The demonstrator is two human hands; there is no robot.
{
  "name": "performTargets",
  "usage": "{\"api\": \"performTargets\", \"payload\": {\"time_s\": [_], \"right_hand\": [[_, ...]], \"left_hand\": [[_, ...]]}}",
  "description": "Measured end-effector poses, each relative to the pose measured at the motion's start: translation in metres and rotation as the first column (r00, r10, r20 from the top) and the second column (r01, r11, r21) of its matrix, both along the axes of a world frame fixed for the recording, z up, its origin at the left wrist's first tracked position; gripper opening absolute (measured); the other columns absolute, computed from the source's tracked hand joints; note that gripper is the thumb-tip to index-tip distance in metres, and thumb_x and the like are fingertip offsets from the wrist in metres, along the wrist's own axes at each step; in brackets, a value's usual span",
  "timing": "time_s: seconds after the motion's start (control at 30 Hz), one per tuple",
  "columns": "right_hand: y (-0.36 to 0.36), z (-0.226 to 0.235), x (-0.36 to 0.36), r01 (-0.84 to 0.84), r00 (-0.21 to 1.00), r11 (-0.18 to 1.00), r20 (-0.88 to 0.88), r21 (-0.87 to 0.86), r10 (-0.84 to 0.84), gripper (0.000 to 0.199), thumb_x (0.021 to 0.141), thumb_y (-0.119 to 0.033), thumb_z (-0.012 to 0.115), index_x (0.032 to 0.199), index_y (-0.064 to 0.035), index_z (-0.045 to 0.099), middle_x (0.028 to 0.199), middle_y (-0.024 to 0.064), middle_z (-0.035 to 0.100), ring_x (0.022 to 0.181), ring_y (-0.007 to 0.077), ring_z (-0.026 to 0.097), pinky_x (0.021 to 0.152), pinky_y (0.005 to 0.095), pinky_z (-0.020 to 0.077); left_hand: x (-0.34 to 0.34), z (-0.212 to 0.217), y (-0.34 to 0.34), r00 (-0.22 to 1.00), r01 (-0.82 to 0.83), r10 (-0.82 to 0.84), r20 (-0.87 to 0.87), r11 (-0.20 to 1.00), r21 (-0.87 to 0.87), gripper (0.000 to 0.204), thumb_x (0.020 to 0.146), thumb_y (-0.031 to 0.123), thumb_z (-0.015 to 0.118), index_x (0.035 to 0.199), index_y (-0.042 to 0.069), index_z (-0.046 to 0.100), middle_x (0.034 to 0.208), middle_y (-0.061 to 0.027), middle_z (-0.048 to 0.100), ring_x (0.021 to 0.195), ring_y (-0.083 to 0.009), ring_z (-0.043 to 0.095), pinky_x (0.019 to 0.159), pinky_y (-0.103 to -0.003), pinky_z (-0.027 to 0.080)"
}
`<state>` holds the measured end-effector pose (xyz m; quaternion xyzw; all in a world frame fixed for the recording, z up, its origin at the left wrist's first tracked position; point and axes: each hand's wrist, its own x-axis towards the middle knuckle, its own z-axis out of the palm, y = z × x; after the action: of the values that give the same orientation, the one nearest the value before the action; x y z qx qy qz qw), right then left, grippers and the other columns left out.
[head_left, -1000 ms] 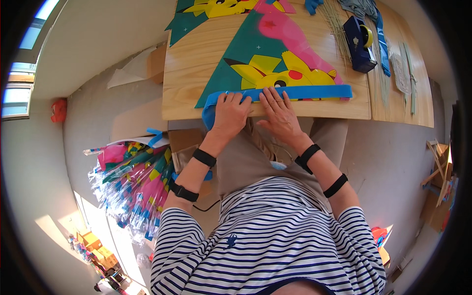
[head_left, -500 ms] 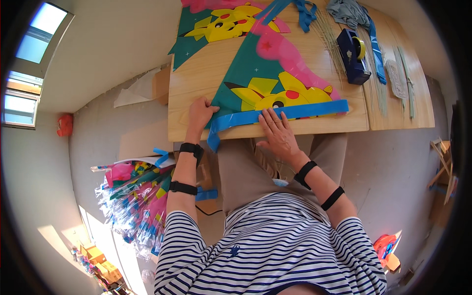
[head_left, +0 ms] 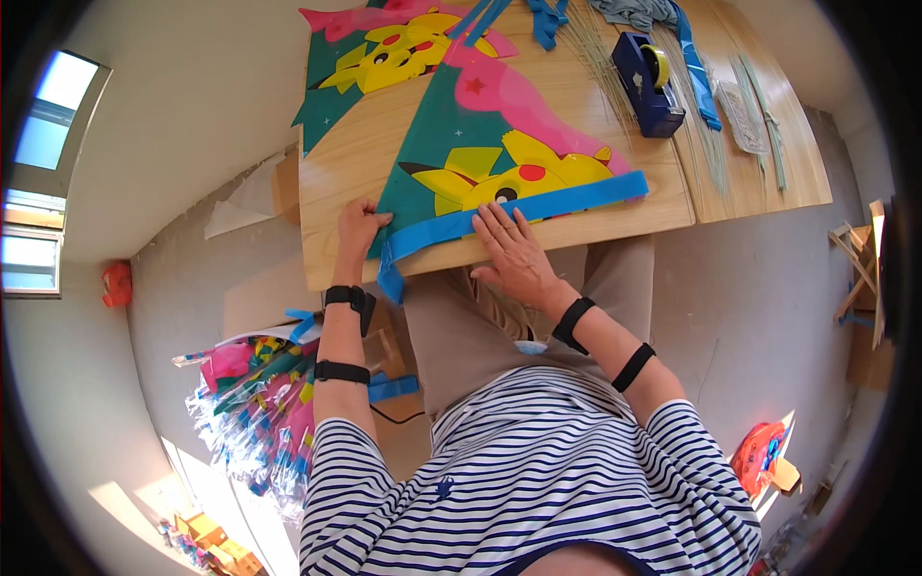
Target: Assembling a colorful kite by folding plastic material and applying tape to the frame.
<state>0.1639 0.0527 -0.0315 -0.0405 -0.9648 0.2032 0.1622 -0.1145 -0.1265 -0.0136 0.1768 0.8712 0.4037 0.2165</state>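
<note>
Sitting at a big wooden desk [head_left: 615, 206], a person in a striped shirt looks down at both hands. The desk is the biggest thing here — it fills the top of the view. On it lies a triangle kite [head_left: 471, 154], green with a pink shape and a yellow cartoon animal. It lies at the front of the desk, close to the person. A second kite [head_left: 384, 53] of the same kind lies farther back on the left.

A long blue strip [head_left: 519, 211] runs along the kite's near edge, and its left end hangs over the front of the desk. The right hand [head_left: 514, 254] lies flat on the strip near its middle, fingers spread apart, pressing down. The left hand [head_left: 357, 226] rests on the desk edge at the kite's left corner, right where the strip bends — its fingers are curled a little, and I cannot tell if they pinch anything.

Farther back stands a dark blue tape holder [head_left: 648, 82] with a yellow roll. Beside it lie thin sticks [head_left: 706, 144]. On the floor to the left is a bundle of colourful kites [head_left: 254, 413].
</note>
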Motion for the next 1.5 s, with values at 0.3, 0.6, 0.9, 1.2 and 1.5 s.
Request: {"api": "performTargets", "payload": {"time_s": [0.3,0.6,0.9,1.2,1.5], "right_hand": [[-0.003,0.003,0.000,0.011,1.000,1.000,0.004,0.003,-0.011,0.090,0.090,-0.047,0.070,0.158,-0.0012,0.034,0.165,0.0178,0.033,0.156,0.0349,0.025,0.126,0.0552,0.0166],[-0.003,0.002,0.001,0.021,1.000,0.999,0.008,0.034,-0.021,0.088,0.091,-0.049,0.068,0.158,-0.0015,0.035,0.165,0.0171,0.034,0.156,0.0342,0.024,0.126,0.0560,0.0149],[-0.008,0.000,-0.003,0.043,0.997,0.995,0.067,0.095,-0.049,0.093,0.085,-0.052,0.073,0.155,-0.0007,0.040,0.165,0.0176,0.034,0.156,0.0325,0.025,0.126,0.0563,0.0148],[-0.007,-0.001,-0.002,0.033,0.997,0.992,0.063,0.125,-0.041,0.095,0.084,-0.050,0.074,0.157,-0.0011,0.037,0.166,0.0164,0.032,0.156,0.0321,0.025,0.127,0.0559,0.0145],[-0.006,-0.002,-0.003,0.034,0.998,0.992,0.053,0.124,-0.041,0.094,0.085,-0.051,0.073,0.157,-0.0010,0.037,0.166,0.0165,0.032,0.157,0.0322,0.024,0.127,0.0557,0.0150]], "left_hand": [[-0.008,-0.015,-0.004,0.997,0.017,-0.016,-0.077,1.000,0.010,0.020,0.073,0.004,0.084,0.075,0.000,0.065,0.068,-0.0082,0.068,0.063,-0.0152,0.063,0.059,-0.032,0.048],[-0.011,-0.019,-0.002,0.985,0.010,-0.028,-0.169,0.994,-0.106,0.025,0.073,0.010,0.085,0.071,0.002,0.062,0.064,-0.0098,0.063,0.061,-0.0191,0.060,0.058,-0.036,0.046],[-0.005,-0.004,-0.008,0.937,-0.021,-0.034,-0.349,0.988,-0.152,0.024,0.075,0.014,0.084,0.074,0.002,0.064,0.067,-0.0125,0.064,0.064,-0.0238,0.063,0.060,-0.039,0.047],[0.038,0.054,-0.003,0.962,0.265,-0.270,-0.035,0.957,-0.119,0.028,0.082,0.024,0.083,0.079,0.001,0.067,0.066,-0.0068,0.060,0.063,-0.0151,0.055,0.058,-0.033,0.043],[0.026,0.064,-0.006,0.864,0.387,-0.381,0.331,0.921,0.050,0.025,0.085,0.026,0.082,0.080,0.008,0.065,0.073,0.0032,0.058,0.070,-0.0061,0.051,0.061,-0.025,0.039]]}}
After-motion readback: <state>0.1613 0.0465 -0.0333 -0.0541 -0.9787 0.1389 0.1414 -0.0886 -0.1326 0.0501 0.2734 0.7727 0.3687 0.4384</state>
